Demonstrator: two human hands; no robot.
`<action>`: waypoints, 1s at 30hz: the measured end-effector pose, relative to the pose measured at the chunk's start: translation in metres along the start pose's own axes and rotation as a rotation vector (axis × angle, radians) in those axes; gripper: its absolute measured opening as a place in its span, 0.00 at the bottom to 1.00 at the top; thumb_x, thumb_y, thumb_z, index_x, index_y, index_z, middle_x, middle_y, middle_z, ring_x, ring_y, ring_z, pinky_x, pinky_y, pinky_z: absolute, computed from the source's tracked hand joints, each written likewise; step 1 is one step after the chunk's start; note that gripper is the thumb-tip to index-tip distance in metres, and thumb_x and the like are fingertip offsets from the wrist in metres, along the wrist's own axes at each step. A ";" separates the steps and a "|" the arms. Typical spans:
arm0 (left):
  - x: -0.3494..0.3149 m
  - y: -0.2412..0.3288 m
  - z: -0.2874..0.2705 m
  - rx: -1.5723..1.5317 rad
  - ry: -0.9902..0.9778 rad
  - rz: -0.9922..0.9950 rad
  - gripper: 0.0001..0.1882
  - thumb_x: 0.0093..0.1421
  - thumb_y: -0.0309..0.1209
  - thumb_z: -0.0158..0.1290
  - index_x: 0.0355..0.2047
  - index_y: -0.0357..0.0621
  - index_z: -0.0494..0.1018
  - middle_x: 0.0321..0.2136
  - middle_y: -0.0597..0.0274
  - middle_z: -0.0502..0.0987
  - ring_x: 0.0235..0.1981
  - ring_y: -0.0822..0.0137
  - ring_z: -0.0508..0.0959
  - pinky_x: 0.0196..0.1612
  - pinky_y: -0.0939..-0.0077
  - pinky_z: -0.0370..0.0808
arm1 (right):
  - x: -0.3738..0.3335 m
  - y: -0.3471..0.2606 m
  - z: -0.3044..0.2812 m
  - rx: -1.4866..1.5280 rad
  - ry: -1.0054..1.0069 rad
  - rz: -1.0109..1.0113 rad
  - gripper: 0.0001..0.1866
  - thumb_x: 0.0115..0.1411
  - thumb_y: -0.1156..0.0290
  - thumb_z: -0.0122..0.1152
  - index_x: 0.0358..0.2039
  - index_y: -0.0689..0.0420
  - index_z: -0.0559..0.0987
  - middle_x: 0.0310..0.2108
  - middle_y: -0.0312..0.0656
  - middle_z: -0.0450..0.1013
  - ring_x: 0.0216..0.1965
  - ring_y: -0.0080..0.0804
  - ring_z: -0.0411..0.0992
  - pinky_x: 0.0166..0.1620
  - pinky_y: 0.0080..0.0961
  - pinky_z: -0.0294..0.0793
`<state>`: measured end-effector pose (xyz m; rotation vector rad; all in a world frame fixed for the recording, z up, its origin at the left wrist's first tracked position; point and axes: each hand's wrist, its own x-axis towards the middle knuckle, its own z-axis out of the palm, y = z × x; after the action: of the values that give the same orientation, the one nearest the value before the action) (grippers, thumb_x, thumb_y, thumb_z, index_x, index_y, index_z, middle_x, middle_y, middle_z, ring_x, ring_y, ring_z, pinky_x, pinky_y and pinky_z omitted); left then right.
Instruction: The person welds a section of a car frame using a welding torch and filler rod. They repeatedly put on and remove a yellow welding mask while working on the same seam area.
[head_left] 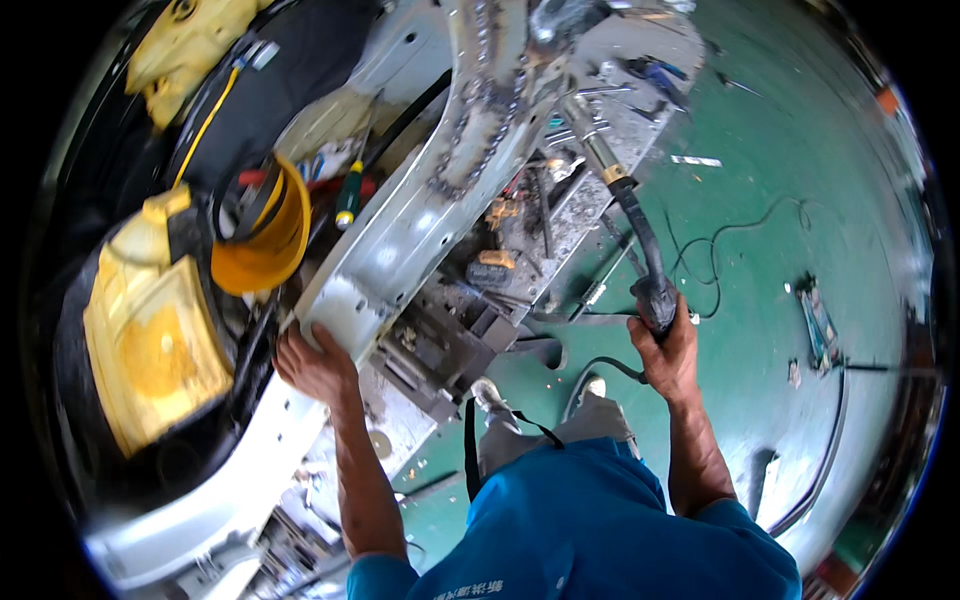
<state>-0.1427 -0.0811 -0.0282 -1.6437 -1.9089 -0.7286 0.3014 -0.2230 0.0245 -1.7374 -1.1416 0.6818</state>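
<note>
A screwdriver (pixel 350 195) sits left — green floor (pixel 745 345) right.

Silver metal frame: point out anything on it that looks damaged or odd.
On the silver metal frame, near the view's top, rough, uneven weld beads with brownish discolouration stand out from the smoother metal.

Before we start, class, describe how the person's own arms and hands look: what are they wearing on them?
The left hand and right hand wear no gloves, and no watch or band shows at either wrist. The forearms are bare. The short sleeves are blue, like the shirt, which bears small pale print.
</note>
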 end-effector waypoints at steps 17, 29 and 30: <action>0.002 -0.001 0.000 0.072 -0.006 -0.009 0.18 0.71 0.44 0.49 0.46 0.40 0.73 0.41 0.48 0.76 0.47 0.44 0.75 0.58 0.48 0.65 | 0.022 0.058 -0.040 0.167 -0.217 -0.037 0.22 0.60 0.79 0.63 0.55 0.62 0.73 0.41 0.37 0.76 0.34 0.20 0.69 0.36 0.22 0.72; 0.010 0.271 -0.078 -1.035 -0.421 0.135 0.35 0.69 0.38 0.57 0.68 0.28 0.59 0.65 0.36 0.67 0.67 0.45 0.67 0.70 0.55 0.62 | 0.051 0.029 -0.007 -0.089 -0.121 -0.108 0.38 0.60 0.71 0.67 0.68 0.63 0.63 0.47 0.62 0.77 0.44 0.61 0.79 0.46 0.44 0.79; 0.008 0.296 -0.078 -1.162 -0.420 0.179 0.37 0.67 0.38 0.60 0.68 0.28 0.59 0.64 0.34 0.67 0.66 0.41 0.68 0.69 0.54 0.63 | 0.054 0.025 -0.003 -0.094 -0.105 -0.093 0.39 0.59 0.71 0.67 0.68 0.64 0.62 0.47 0.65 0.76 0.43 0.64 0.79 0.45 0.46 0.79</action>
<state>0.1520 -0.0930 0.0541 -2.7688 -1.5822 -1.7136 0.3362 -0.1786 0.0047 -1.7317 -1.3376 0.6779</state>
